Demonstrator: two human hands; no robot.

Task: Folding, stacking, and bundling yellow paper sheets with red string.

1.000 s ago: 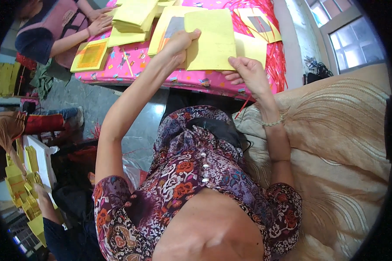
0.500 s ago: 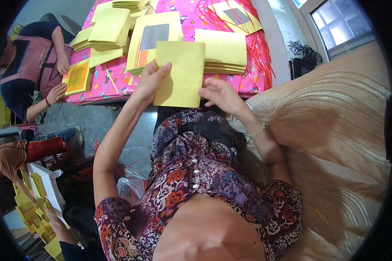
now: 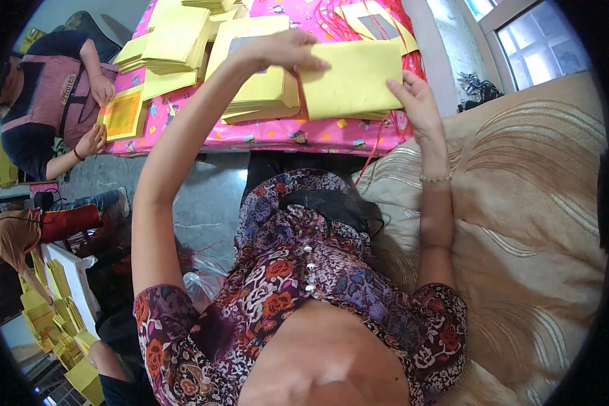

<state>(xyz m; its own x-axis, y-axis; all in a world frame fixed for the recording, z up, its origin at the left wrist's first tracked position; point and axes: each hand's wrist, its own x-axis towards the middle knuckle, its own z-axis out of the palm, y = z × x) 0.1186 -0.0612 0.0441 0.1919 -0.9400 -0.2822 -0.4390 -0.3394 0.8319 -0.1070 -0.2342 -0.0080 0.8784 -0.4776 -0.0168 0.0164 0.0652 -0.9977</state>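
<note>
A yellow paper sheet (image 3: 355, 78) lies flat on a low stack at the near right of the pink patterned table (image 3: 271, 139). My right hand (image 3: 418, 100) grips its right edge, thumb on top. My left hand (image 3: 285, 53) rests with fingers spread on the sheet's left edge, over a taller stack of yellow sheets (image 3: 257, 91). Both my arms reach forward over my lap in a floral dress.
More yellow stacks (image 3: 172, 44) fill the table's far left. A seated person (image 3: 47, 101) at the left holds an orange-centred sheet (image 3: 123, 114). Red strings (image 3: 358, 10) lie at the table's back. A beige cushioned seat (image 3: 528, 223) is on my right; another person (image 3: 13, 237) sits lower left.
Both hands carried the yellow sheet from the table's front edge up and to the right, and laid it flat on the right-hand stack.
</note>
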